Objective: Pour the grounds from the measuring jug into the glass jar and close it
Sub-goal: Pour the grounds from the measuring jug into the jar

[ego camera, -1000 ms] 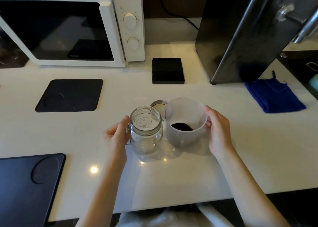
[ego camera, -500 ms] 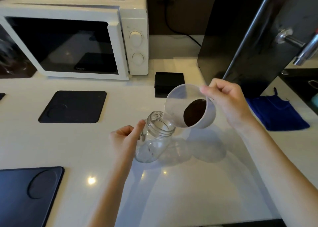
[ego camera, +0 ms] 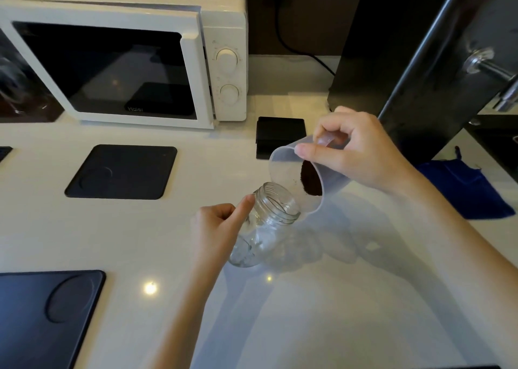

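Observation:
A clear glass jar (ego camera: 266, 223) leans on the white counter with its open mouth tipped to the right. My left hand (ego camera: 218, 225) grips its left side, thumb along the neck. My right hand (ego camera: 356, 150) holds a translucent plastic measuring jug (ego camera: 286, 167) by its handle, tilted steeply with its lip just above the jar's mouth. Dark coffee grounds (ego camera: 311, 182) cling to the jug's bottom wall; a few specks lie inside the jar. The jar's lid is hidden behind the jug.
A white microwave (ego camera: 126, 60) stands at the back left. Black mats (ego camera: 123, 172) (ego camera: 47, 318) lie left of the jar, a small black scale (ego camera: 280, 133) behind the jug. A tall black appliance (ego camera: 392, 60) and a blue cloth (ego camera: 471, 192) are to the right.
The jug rose off the counter and tipped far over toward the jar. The jar went from upright to leaning right under my left hand. The camera moved closer.

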